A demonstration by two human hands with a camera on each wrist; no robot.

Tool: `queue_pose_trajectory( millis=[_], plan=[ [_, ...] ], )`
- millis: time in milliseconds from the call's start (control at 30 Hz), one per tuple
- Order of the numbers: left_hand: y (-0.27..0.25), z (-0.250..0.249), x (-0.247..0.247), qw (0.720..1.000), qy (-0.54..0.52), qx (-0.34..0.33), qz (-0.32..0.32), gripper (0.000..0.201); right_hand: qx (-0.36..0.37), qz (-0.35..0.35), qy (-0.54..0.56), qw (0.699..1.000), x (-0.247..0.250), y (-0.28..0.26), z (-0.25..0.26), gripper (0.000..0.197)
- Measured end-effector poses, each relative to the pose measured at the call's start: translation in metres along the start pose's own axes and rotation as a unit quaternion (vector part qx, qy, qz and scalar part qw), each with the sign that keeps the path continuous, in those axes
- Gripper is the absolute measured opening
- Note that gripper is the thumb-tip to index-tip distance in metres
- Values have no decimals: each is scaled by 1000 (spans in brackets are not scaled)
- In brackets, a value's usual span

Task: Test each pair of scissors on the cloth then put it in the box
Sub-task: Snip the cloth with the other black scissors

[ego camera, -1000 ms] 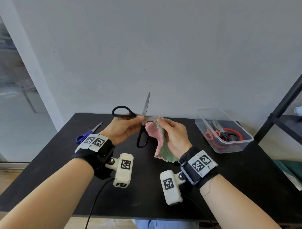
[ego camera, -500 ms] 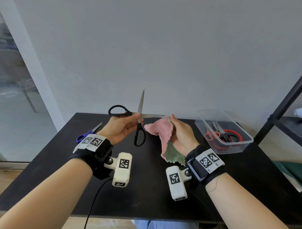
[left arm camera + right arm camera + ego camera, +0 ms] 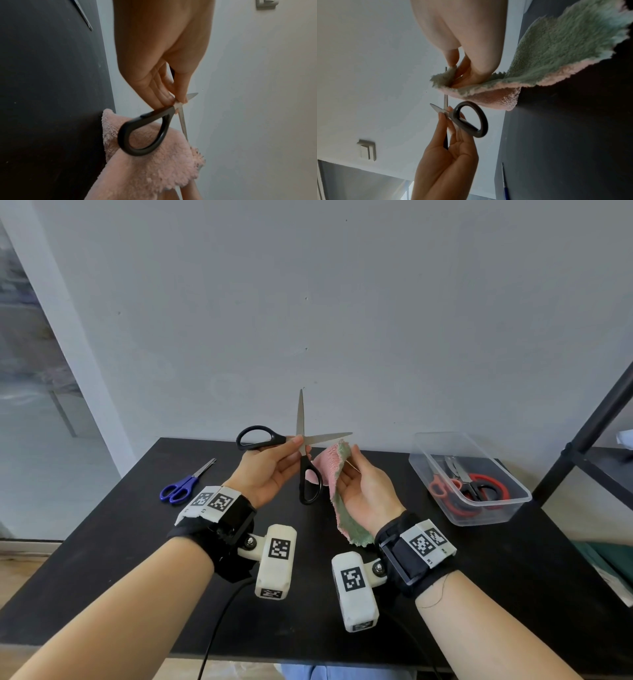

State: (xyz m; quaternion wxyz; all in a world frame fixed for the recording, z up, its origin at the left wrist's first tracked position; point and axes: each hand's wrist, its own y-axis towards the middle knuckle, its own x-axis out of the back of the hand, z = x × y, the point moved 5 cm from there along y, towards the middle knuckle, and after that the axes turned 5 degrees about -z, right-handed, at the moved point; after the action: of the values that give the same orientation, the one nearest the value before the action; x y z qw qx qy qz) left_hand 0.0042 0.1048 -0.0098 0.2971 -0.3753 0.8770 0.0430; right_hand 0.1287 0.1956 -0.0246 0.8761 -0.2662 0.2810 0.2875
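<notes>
My left hand (image 3: 270, 470) pinches the black-handled scissors (image 3: 310, 474) at the pivot, thumb against fingers; the blades stand wide apart, one pointing up and one to the right. In the left wrist view the fingertips (image 3: 169, 99) clamp the pivot of the scissors (image 3: 145, 132). My right hand (image 3: 363, 491) pinches the pink and green cloth (image 3: 337, 484) by its top edge, just under the right-pointing blade. The right wrist view has the cloth (image 3: 547, 56) held between thumb and fingers, with the scissors (image 3: 471, 120) close below it. A clear plastic box (image 3: 479, 511) stands at the right.
Red-handled scissors (image 3: 479, 491) lie inside the box. Blue-handled scissors (image 3: 186, 486) lie on the black table (image 3: 120, 542) at the left. A dark shelf frame (image 3: 596, 419) stands at the right edge, and a grey wall rises right behind the table.
The right hand pulled the cloth away from the scissors, then brought its top edge back up under the right-pointing blade. The left hand kept the scissors spread, shifting them slightly.
</notes>
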Motion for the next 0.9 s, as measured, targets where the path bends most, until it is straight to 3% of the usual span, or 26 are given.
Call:
queue_pose_trajectory(
  millis=[200,367,500,600,667,900],
  plan=[
    [0,5,0,1000,7,5,-7,7,-5,-9,38,999,-4,7,-6,34],
    [1,4,-2,999,-16,-12,-27,5,30,-31,36,998,-5,6,-1,27],
    [-2,6,-4,1000,-10,-2,-14,5,27,25,-22,999,-14,2,-3,31],
    [-1,5,-4,1000,-8,0,-7,5,33,82,-63,994,-20,-2,-5,16],
    [0,4,-3,1000,-4,-2,-5,6,40,102,-78,991,-21,-5,-7,18],
    [0,3,-4,999,19,3,28,8,49,60,-110,991,-20,-4,-5,22]
  ],
)
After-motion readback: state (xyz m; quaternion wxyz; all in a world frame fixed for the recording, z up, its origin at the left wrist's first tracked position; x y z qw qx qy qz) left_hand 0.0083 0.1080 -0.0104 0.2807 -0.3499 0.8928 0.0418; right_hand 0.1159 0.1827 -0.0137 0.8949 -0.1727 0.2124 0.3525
